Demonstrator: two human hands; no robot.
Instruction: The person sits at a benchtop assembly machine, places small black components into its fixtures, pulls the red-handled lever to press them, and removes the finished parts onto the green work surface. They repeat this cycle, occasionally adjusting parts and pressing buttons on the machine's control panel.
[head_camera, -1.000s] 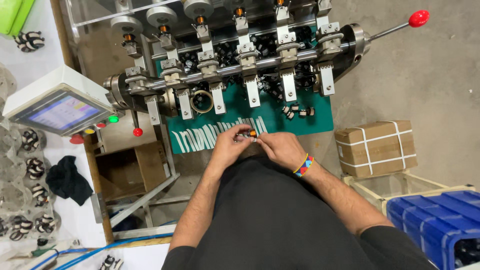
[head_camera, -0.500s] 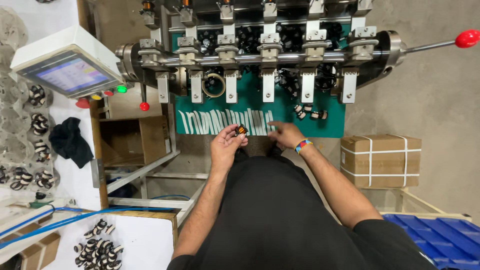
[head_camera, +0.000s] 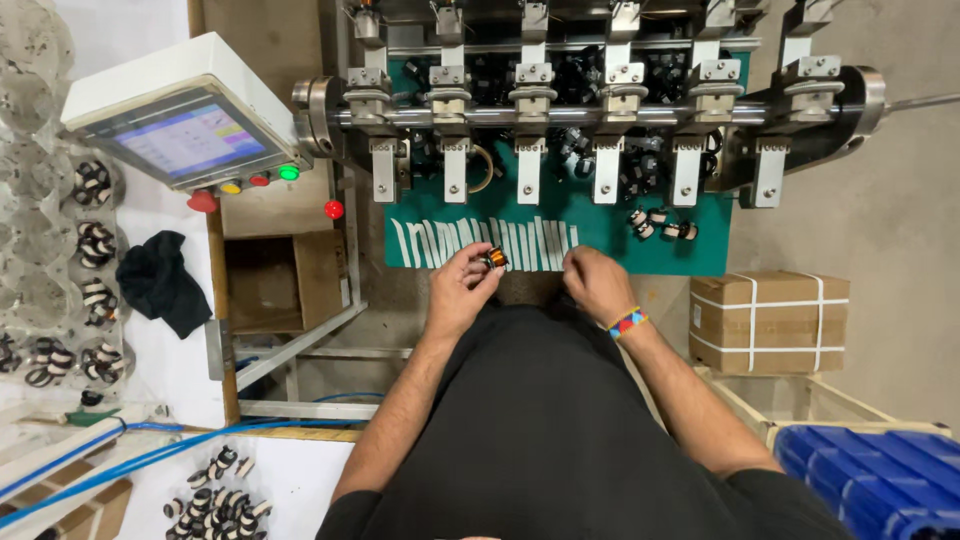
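We see the winding machine (head_camera: 600, 110) above its green tabletop (head_camera: 700, 250), with white strips (head_camera: 480, 243) along the edge. Our left hand (head_camera: 462, 290) pinches a small copper coil (head_camera: 495, 259); our right hand (head_camera: 597, 285) rests curled, grasping nothing visible.

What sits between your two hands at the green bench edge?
Head view: between left hand holding small coil and right hand, only white strips on green mat.
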